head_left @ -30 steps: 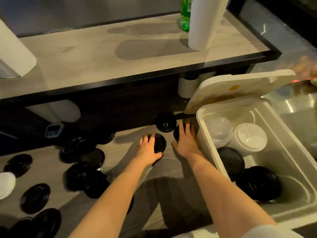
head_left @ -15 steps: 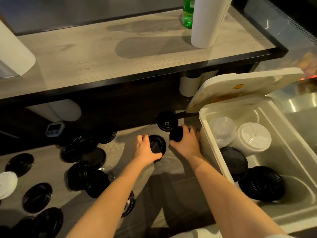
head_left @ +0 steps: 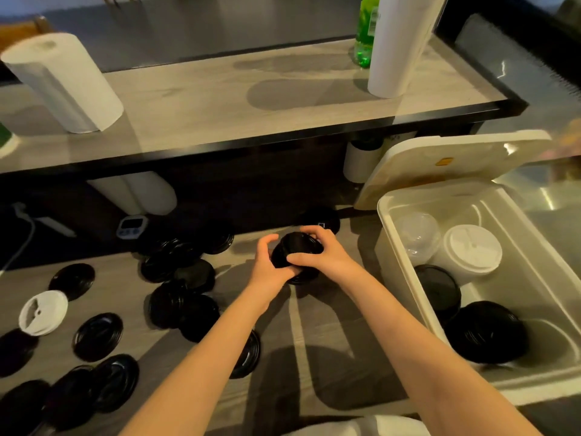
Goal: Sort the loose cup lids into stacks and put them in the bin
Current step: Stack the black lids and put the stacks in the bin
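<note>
A person's left hand and right hand meet over the grey desk, just above the frame's centre; the fingers of both hands curl round a small stack of black lids, the left from nine o'clock, the right from three o'clock and over the top; whether the stack rests on the desk cannot be told. At three o'clock of the hands stands the white bin, its hinged cover tipped open at twelve o'clock; inside it lie clear dome lids, a white lid stack and two black lid stacks. Loose black lids lie scattered across the desk from seven to ten o'clock of the hands, with one white lid near the left edge. A small timer sits at the back of the desk; on the shelf above stand a paper roll and a green bottle.
</note>
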`<state>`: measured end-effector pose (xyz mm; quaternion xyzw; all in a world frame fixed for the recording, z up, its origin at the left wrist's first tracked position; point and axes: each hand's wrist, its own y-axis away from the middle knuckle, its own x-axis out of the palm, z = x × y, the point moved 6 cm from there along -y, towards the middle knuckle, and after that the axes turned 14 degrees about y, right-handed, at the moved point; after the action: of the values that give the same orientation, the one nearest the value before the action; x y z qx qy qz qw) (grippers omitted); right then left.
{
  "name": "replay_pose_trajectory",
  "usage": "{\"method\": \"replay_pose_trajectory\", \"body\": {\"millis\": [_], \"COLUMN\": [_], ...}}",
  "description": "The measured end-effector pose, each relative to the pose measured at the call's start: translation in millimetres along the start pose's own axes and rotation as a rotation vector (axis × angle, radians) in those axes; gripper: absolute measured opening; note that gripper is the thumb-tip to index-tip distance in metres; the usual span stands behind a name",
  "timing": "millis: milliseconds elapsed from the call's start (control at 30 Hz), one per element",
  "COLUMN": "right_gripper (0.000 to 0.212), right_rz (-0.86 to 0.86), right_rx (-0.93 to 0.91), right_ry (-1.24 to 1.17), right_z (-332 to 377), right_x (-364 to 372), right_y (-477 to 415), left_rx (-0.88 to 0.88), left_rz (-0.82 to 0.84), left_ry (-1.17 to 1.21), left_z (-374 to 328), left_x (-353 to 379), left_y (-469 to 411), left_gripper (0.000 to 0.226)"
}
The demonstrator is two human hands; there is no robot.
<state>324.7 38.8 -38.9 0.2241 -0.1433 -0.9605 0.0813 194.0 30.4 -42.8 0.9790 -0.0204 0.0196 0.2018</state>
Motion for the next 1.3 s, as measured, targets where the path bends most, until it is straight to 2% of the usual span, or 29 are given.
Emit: {"method": "replay_pose_trajectory", "body": {"millis": [100, 200, 367, 500, 633, 733, 833, 1033, 1167, 1300], "right_gripper": [0.053, 0.058, 0.072, 0.088, 0.097, 0.097, 0.097, 0.094, 0.075, 0.059], "right_rz": [0.076, 0.044, -0.104, -0.127, -0.081, -0.07, -0.04, 0.033, 0.039, -0.105], "right_rx": [0.027, 0.012, -0.244, -0.349, -0.397, -0.44, -0.454, -0.383, -0.26, -0.101], "right_ry": [-0.138, -0.278, 0.071, 0.263, 0.523, 0.599, 0.609, 0.463, 0.522, 0.658], "right_z": [0, 2, 17, 21, 24, 25, 21, 14, -7, -32], "right_x": [10, 12, 15, 27, 35, 39, 46, 50, 33, 6], "right_y": [11, 23, 44, 52, 56, 59, 59, 48, 31, -2], "left_rx": [-0.05, -0.114, -0.121, -0.201, -0.187, -0.125, -0.091, -0.052, -0.044, -0.043], "left_rz": [0.046, 0.071, -0.046, 0.01, 0.031, 0.056, 0.08, -0.047, -0.193, -0.24], "left_ry": [0.236, 0.427, 0.497, 0.677, 0.614, 0.561, 0.547, 0.503, 0.377, 0.352], "left_z": [1, 1, -2, -1, 6, 5, 4, 8, 13, 15], "left_x": [0, -2, -14, -18, -24, -29, -33, -51, -72, -79], "left_y": [13, 25, 37, 47, 53, 57, 61, 52, 36, 27], "left_gripper": [0.051, 0.042, 0.033, 0.028, 0.034, 0.033, 0.044, 0.037, 0.036, 0.036]}}
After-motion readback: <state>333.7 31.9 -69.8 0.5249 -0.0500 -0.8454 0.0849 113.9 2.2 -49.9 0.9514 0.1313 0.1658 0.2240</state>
